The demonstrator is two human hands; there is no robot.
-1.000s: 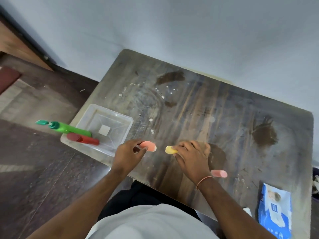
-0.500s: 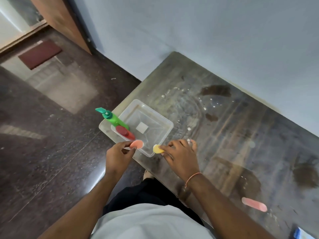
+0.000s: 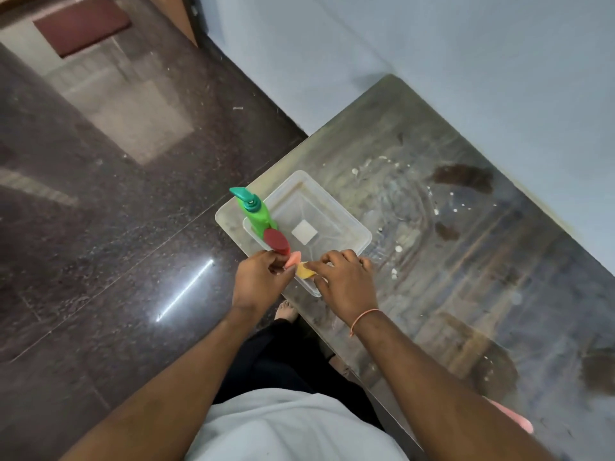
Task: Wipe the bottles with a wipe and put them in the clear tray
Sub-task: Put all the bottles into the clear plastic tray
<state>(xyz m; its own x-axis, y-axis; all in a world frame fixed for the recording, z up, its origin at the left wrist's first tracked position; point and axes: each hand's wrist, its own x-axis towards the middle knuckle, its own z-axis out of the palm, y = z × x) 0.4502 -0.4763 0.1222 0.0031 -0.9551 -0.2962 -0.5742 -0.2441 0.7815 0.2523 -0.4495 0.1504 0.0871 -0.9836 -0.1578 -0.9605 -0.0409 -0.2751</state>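
Note:
A clear tray (image 3: pixel 346 218) sits at the table's left corner with a green pump bottle (image 3: pixel 257 214) and a red-capped bottle (image 3: pixel 277 241) standing along its near-left side. My left hand (image 3: pixel 260 280) pinches a small pink bottle (image 3: pixel 293 259) at the tray's near edge. Beside it, my right hand (image 3: pixel 346 280) holds a small yellow bottle (image 3: pixel 304 271) over the same edge. Both small bottles are partly hidden by my fingers. No wipe is visible in either hand.
A white square label (image 3: pixel 304 233) lies on the tray's floor. Another pink bottle (image 3: pixel 519 424) lies on the stained table (image 3: pixel 466 261) near my right forearm. The table's left edge drops to dark stone floor (image 3: pixel 100 261); a wall runs behind.
Both hands have carried the pink and yellow bottles left from the table's middle to the tray's near edge. My view has swung left, and the wipes packet has left the frame.

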